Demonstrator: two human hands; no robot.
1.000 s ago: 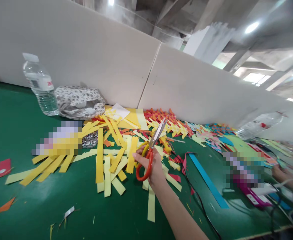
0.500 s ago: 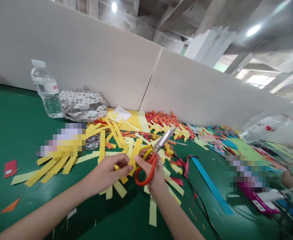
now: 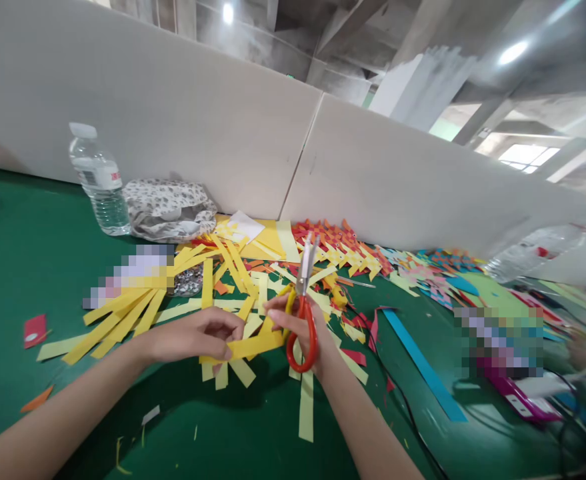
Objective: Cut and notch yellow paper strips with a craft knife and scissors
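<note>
My left hand (image 3: 193, 335) pinches one end of a yellow paper strip (image 3: 256, 345), which stretches level across to my right hand (image 3: 317, 333). The thumb and fingers of my right hand hold the strip's other end. Scissors (image 3: 303, 280) with red and yellow handles also sit in my right hand, blades pointing up and away and looking nearly closed. Below and behind both hands lies a loose heap of pale yellow strips (image 3: 306, 407). A fan of deeper yellow strips (image 3: 127, 317) spreads to the left of my left hand.
A water bottle (image 3: 100, 183) and a patterned cloth pouch (image 3: 170, 210) stand by the white partition (image 3: 213, 133). Woven red and orange paper (image 3: 327, 233) lies behind the heap. To the right are a blue strip (image 3: 423, 363), a black cable (image 3: 403, 400) and a magenta device (image 3: 517, 397).
My hands have moved apart, with the left going left, and the yellow strip now lies stretched between them. The scissors have swung from pointing right to nearly upright.
</note>
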